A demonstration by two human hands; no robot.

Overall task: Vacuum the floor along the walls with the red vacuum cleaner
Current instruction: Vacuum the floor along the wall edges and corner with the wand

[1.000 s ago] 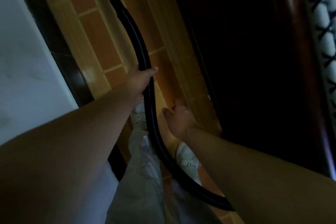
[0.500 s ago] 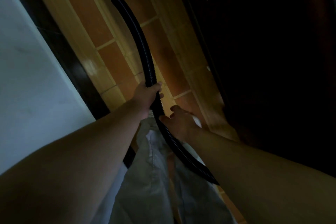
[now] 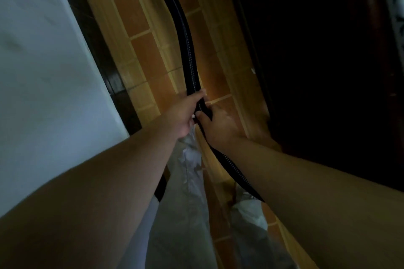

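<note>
1. The black ribbed plastic vacuum hose (image 3: pixel 184 35) hangs in the narrow strip of floor between the white wall (image 3: pixel 43 72) and the dark wooden furniture (image 3: pixel 317 50), above the orange and tan floor tiles (image 3: pixel 140 19). The red body of the cleaner and the nozzle are out of sight.
2. The left hand (image 3: pixel 185 111) has its fingers wrapped round the hose. The right hand (image 3: pixel 218 124) sits just below it, almost touching, thumb on the ribs and palm over the tube; it looks like a grip too, though its fingers are hidden.
3. I judge the hose light and springy. It bends in a soft curve and does not kink, so it will flex and whip a little if it is swung.
4. The ribs should give good purchase, so slipping seems unlikely. Two hands set close together steer it well; a hold nearer the working end would give firmer control.
5. Its long axis runs from the top of the view down to the hands, roughly parallel with the dark skirting board (image 3: pixel 98 50).
6. Below the hands it curves away towards the lower right and passes under the right forearm.
7. Which end leads to the nozzle, I cannot tell.
</note>
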